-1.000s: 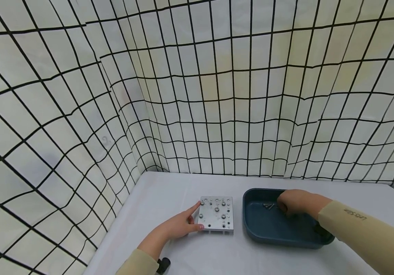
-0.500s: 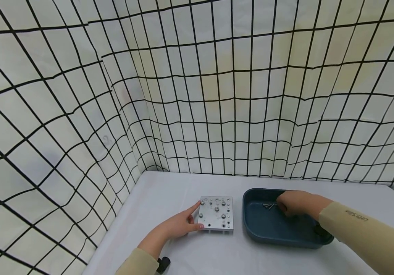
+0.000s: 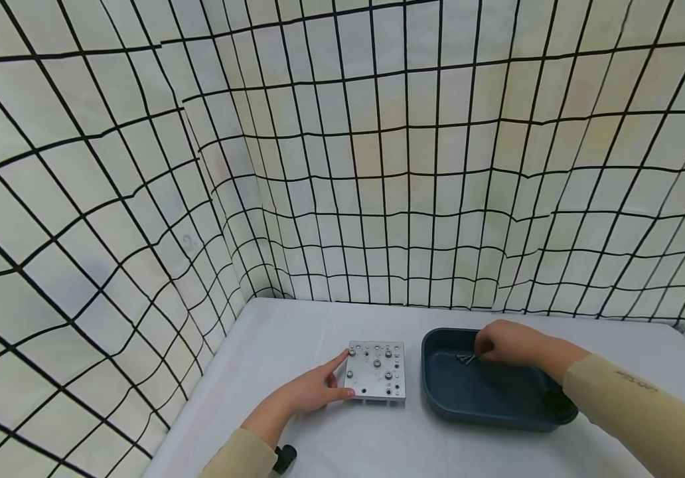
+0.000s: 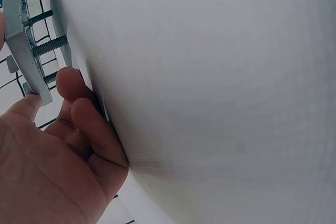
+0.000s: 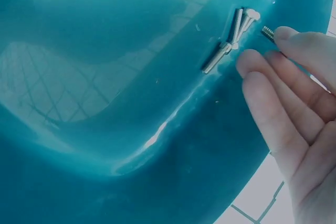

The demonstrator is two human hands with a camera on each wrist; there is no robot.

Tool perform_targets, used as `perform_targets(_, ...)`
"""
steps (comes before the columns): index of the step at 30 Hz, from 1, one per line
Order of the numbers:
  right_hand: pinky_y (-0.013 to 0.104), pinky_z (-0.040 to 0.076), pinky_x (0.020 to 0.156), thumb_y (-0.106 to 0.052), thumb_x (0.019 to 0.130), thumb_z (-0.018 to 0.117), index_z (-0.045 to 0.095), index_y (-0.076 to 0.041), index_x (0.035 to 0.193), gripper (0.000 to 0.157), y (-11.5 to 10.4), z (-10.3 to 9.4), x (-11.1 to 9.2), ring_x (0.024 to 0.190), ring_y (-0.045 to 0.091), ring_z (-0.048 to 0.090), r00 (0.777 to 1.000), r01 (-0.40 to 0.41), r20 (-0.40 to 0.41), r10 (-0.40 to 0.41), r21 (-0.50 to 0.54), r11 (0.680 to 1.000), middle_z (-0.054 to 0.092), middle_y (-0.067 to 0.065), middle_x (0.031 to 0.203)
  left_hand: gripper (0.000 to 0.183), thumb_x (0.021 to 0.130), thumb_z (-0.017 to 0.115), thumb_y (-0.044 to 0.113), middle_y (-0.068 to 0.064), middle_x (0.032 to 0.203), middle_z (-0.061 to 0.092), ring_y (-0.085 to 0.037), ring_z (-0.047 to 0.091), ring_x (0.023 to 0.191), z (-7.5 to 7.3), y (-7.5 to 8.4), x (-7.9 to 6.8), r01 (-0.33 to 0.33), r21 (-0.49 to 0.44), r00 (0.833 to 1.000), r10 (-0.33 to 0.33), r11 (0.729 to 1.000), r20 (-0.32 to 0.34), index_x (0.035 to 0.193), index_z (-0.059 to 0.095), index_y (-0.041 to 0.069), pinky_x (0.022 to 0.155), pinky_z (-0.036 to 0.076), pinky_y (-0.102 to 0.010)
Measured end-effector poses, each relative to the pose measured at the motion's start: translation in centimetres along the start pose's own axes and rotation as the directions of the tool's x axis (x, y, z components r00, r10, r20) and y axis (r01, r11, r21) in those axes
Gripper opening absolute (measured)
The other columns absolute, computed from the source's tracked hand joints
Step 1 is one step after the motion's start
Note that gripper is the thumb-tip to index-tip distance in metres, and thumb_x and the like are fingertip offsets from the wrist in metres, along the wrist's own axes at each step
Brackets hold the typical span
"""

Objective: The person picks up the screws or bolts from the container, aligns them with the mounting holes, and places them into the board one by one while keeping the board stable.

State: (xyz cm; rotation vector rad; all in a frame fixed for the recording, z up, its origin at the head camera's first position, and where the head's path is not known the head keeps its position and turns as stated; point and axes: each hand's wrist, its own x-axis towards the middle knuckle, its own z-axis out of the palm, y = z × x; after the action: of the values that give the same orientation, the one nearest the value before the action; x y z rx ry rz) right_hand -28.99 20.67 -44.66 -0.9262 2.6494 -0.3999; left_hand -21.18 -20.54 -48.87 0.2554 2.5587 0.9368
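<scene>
A square metal plate (image 3: 372,385) with several holes stands on the white table, with several bolts set in it. Threaded bolt shanks (image 4: 50,45) stick out of its underside in the left wrist view. My left hand (image 3: 309,393) holds the plate's left side, thumb at the near corner and index finger at the far one; other fingers curl beside it. Over the dark teal tray (image 3: 468,408), my right hand (image 3: 514,342) pinches a bolt (image 5: 268,33); only its threaded end shows. Several loose bolts (image 5: 231,45) lie in the tray near those fingertips.
A dark round-ended object (image 3: 285,458) is by the left sleeve. Something dark (image 3: 556,400) shows at the tray's right end, beneath the right forearm. White walls with a black grid (image 3: 372,199) rise behind and left of the table (image 3: 318,445).
My right hand has lifted slightly and shifted a little left within the tray area. The left hand and the plate stay in place.
</scene>
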Motion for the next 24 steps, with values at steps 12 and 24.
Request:
perform_targets(12,0.029,0.052,0.072,-0.012,0.090,0.071,0.077,-0.013,0.099,0.010,-1.0,0.3,0.3,0.081,0.003,0.062,0.993,0.090,-0.076,-0.087,0.037,0.995,0.069,-0.010,0.093,0.089,0.086,0.072,0.053,-0.001,0.088,0.054,-0.016,0.050,0.069,0.2,-0.2,0.1,0.011,0.021,1.000,-0.011,1.000,-0.010,0.158,0.026,0.028,0.064,0.037,-0.035)
perform_targets(24,0.028,0.052,0.072,-0.011,0.092,0.070,0.077,-0.010,0.104,0.014,-3.4,-0.2,1.1,0.082,0.003,0.062,0.992,0.104,-0.085,-0.094,0.113,0.988,0.068,-0.007,0.097,0.090,0.086,0.072,0.053,-0.002,0.085,0.054,-0.016,0.049,0.066,0.1,-0.1,0.1,-0.001,0.007,1.000,0.001,1.000,-0.011,0.158,0.026,0.028,0.060,0.037,-0.033)
